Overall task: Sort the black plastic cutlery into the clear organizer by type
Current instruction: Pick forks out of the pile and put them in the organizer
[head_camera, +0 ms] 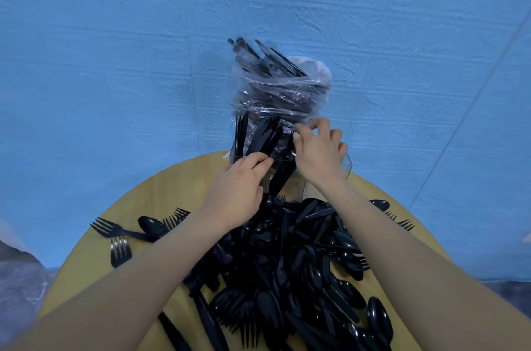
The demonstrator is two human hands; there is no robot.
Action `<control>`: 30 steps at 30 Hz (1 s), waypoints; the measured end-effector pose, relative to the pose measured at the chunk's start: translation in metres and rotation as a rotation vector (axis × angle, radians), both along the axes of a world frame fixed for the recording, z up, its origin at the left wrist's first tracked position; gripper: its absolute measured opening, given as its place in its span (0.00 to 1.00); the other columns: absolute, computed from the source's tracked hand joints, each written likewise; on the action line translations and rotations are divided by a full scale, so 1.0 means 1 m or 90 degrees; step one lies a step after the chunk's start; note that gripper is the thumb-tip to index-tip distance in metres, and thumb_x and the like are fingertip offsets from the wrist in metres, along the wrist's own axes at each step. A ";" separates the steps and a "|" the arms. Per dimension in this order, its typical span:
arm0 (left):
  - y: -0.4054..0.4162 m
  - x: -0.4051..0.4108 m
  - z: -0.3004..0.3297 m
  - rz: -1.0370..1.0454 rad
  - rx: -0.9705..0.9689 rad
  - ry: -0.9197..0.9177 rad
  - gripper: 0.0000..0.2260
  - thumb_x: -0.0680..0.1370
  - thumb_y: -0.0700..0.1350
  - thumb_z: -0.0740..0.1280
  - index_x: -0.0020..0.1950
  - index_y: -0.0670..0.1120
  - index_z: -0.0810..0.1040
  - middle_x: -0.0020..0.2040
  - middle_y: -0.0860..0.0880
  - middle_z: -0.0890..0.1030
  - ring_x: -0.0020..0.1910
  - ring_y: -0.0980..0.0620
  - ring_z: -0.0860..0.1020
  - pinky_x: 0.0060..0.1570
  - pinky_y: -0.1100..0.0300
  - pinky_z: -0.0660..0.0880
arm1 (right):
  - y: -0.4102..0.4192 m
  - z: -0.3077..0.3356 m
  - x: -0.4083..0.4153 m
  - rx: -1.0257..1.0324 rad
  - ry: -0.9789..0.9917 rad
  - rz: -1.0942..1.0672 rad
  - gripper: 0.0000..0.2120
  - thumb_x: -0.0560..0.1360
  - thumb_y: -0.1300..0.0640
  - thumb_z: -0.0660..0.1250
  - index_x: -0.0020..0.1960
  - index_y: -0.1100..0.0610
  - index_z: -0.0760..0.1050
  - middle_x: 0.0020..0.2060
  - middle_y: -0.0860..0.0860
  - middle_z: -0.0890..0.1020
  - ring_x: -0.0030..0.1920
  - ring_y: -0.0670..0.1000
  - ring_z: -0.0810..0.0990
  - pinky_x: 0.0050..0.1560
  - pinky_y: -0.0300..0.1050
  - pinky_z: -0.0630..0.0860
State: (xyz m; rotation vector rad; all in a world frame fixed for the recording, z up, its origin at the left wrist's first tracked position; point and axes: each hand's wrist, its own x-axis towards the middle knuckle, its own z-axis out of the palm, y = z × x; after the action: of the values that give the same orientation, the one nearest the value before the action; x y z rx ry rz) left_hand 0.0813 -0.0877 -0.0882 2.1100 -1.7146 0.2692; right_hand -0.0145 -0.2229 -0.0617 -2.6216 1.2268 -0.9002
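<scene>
Both hands (275,167) pinch knives (265,136) upright in the organizer (343,168), above the pile (290,264).

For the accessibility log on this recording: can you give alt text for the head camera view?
Both hands reach into a clear organizer at the far edge of a round wooden table; the left hand and right hand pinch black cutlery standing in it. A heap of black forks, spoons and knives lies nearer, and a plastic bag of cutlery lies behind.

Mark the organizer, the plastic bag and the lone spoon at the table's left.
organizer (346,167): head view, clear right wall.
plastic bag (275,92): head view, crinkled middle over the cutlery inside.
spoon (150,225): head view, bowl.
</scene>
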 end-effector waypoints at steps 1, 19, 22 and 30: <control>0.003 -0.001 0.001 0.002 -0.001 0.026 0.25 0.79 0.42 0.60 0.76 0.49 0.59 0.72 0.54 0.62 0.67 0.53 0.66 0.63 0.60 0.65 | 0.004 0.002 -0.003 0.016 -0.011 -0.002 0.16 0.82 0.50 0.52 0.66 0.50 0.70 0.64 0.51 0.64 0.60 0.57 0.61 0.56 0.50 0.58; 0.189 -0.013 -0.051 0.270 -0.147 0.300 0.15 0.77 0.40 0.65 0.63 0.48 0.75 0.56 0.53 0.71 0.57 0.52 0.74 0.54 0.61 0.68 | 0.192 -0.045 -0.059 0.186 -0.018 0.223 0.12 0.80 0.52 0.60 0.61 0.52 0.74 0.57 0.47 0.71 0.59 0.49 0.66 0.63 0.46 0.66; 0.203 -0.010 -0.061 0.322 -0.149 0.320 0.17 0.76 0.41 0.67 0.65 0.45 0.73 0.59 0.48 0.72 0.61 0.48 0.72 0.61 0.57 0.68 | 0.209 -0.053 -0.066 0.138 0.013 0.226 0.12 0.80 0.53 0.59 0.62 0.51 0.73 0.57 0.46 0.70 0.59 0.47 0.66 0.63 0.41 0.62; 0.194 -0.012 -0.057 0.416 -0.083 0.337 0.22 0.76 0.45 0.66 0.69 0.43 0.66 0.64 0.43 0.68 0.64 0.44 0.67 0.63 0.55 0.65 | 0.223 -0.060 -0.084 0.059 0.068 0.223 0.13 0.79 0.54 0.61 0.63 0.51 0.73 0.58 0.45 0.69 0.61 0.47 0.64 0.57 0.36 0.54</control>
State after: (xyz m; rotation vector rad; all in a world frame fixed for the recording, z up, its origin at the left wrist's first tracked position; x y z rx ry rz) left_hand 0.0691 0.1060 -0.1455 2.3086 -0.6746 -0.0072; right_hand -0.0985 -0.0001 -0.1221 -2.7155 0.7669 -0.6333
